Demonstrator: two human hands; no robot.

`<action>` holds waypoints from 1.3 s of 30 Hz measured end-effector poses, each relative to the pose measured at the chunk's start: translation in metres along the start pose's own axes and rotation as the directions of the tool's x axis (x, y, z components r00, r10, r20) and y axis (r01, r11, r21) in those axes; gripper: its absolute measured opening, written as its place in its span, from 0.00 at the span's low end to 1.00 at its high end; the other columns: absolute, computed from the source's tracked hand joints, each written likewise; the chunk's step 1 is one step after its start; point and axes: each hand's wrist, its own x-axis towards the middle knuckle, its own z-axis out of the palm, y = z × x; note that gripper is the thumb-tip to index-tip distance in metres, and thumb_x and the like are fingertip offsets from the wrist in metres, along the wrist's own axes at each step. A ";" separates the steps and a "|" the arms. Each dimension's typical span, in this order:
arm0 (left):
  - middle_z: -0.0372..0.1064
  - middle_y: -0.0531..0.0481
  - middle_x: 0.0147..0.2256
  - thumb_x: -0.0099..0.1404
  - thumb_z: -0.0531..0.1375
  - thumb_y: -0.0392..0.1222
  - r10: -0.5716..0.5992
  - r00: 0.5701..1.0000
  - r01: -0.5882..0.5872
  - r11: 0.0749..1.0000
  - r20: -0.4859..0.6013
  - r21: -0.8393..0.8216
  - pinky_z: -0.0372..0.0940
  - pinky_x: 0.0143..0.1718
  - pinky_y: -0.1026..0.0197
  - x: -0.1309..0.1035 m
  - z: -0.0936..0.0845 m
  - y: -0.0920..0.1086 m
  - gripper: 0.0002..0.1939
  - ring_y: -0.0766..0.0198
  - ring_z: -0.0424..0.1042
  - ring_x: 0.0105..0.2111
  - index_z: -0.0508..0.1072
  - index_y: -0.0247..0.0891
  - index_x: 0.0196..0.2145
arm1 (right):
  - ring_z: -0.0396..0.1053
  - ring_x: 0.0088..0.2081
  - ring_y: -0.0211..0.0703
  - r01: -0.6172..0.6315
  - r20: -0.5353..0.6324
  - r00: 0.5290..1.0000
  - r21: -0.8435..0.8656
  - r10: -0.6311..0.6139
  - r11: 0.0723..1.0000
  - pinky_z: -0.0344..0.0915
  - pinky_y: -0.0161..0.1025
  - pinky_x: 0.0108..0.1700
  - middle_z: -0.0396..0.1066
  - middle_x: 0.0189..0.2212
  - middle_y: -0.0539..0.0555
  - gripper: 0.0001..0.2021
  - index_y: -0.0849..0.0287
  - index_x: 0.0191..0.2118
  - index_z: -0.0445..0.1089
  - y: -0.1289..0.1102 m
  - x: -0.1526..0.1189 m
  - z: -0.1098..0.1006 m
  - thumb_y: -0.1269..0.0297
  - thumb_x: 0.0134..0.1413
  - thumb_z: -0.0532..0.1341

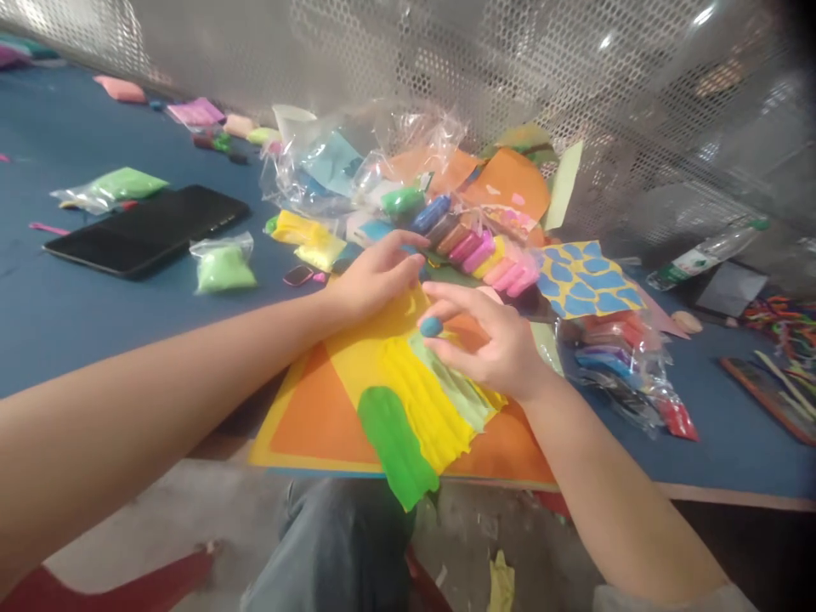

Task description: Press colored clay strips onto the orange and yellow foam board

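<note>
A small blue clay ball (pixel 432 327) is pinched between the thumb and fingers of my right hand (pixel 481 336), above a sheet of pale green clay (pixel 462 387). Beside that lies ridged yellow clay (pixel 427 408), and a bright green clay strip (pixel 399 442) hangs over the front edge of the paper. My left hand (pixel 382 276) bends over the top of the yellow paper; its fingertips are close to a bit of blue, and what they hold, if anything, is unclear. Orange paper (pixel 315 416) lies underneath.
A black phone (pixel 150 229) and a bag of light green clay (pixel 223 265) lie at the left. Behind my hands are colored clay packs (pixel 475 251) and plastic wrapping. A blue-and-yellow patterned card (pixel 590 280), bagged clay (pixel 621 361) and a bottle (pixel 707 253) are at the right.
</note>
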 end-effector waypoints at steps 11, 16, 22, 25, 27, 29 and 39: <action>0.66 0.54 0.23 0.65 0.51 0.44 0.019 0.974 -0.093 0.942 0.225 0.322 0.54 0.26 0.65 0.003 -0.001 0.002 0.17 0.67 0.61 0.22 0.70 0.37 0.47 | 0.73 0.39 0.40 0.133 0.372 0.925 -0.117 -0.081 0.984 0.66 0.41 0.46 0.77 0.37 0.50 0.08 0.55 0.42 0.72 -0.044 -0.001 -0.011 0.68 0.57 0.60; 0.65 0.54 0.22 0.65 0.50 0.42 0.027 0.973 -0.111 0.925 0.229 0.363 0.54 0.27 0.65 0.002 0.000 0.004 0.16 0.67 0.61 0.22 0.72 0.36 0.45 | 0.73 0.40 0.40 0.099 0.365 0.931 -0.161 -0.034 0.982 0.63 0.42 0.47 0.77 0.38 0.50 0.05 0.55 0.37 0.73 -0.040 -0.014 0.005 0.62 0.58 0.61; 0.65 0.53 0.22 0.64 0.50 0.41 0.033 0.974 -0.119 0.919 0.226 0.377 0.54 0.27 0.65 0.002 0.000 0.004 0.16 0.67 0.62 0.23 0.73 0.36 0.43 | 0.71 0.45 0.44 0.137 0.361 0.932 -0.233 -0.045 0.963 0.61 0.48 0.53 0.75 0.43 0.54 0.09 0.55 0.42 0.73 -0.035 -0.019 0.007 0.59 0.57 0.61; 0.66 0.53 0.23 0.65 0.50 0.42 0.039 0.973 -0.124 0.921 0.229 0.369 0.54 0.28 0.64 0.002 0.000 0.003 0.16 0.67 0.62 0.23 0.73 0.36 0.43 | 0.70 0.49 0.46 0.160 0.273 0.957 -0.221 -0.096 0.962 0.59 0.51 0.58 0.74 0.46 0.56 0.14 0.57 0.48 0.70 -0.039 -0.024 0.003 0.60 0.56 0.62; 0.67 0.52 0.24 0.65 0.50 0.42 0.047 0.971 -0.132 0.923 0.234 0.362 0.55 0.29 0.64 0.002 0.000 0.002 0.16 0.67 0.63 0.24 0.73 0.36 0.43 | 0.71 0.49 0.46 0.175 0.215 0.968 -0.229 -0.126 0.958 0.59 0.52 0.59 0.75 0.44 0.55 0.12 0.57 0.47 0.71 -0.045 -0.029 0.001 0.66 0.56 0.60; 0.68 0.52 0.25 0.65 0.50 0.42 0.057 0.970 -0.143 0.922 0.238 0.361 0.55 0.29 0.64 0.002 0.000 0.002 0.16 0.66 0.63 0.24 0.74 0.36 0.42 | 0.72 0.45 0.44 0.188 0.203 0.969 -0.257 -0.137 0.948 0.59 0.52 0.58 0.77 0.41 0.52 0.12 0.55 0.45 0.72 -0.051 -0.033 0.000 0.71 0.55 0.58; 0.71 0.50 0.27 0.65 0.49 0.42 0.077 0.968 -0.167 0.909 0.240 0.382 0.56 0.29 0.64 0.002 0.001 0.001 0.16 0.65 0.65 0.26 0.74 0.36 0.41 | 0.72 0.40 0.43 0.275 0.262 0.948 -0.376 -0.183 0.885 0.61 0.48 0.53 0.78 0.42 0.51 0.12 0.57 0.45 0.72 -0.059 -0.041 0.009 0.71 0.56 0.58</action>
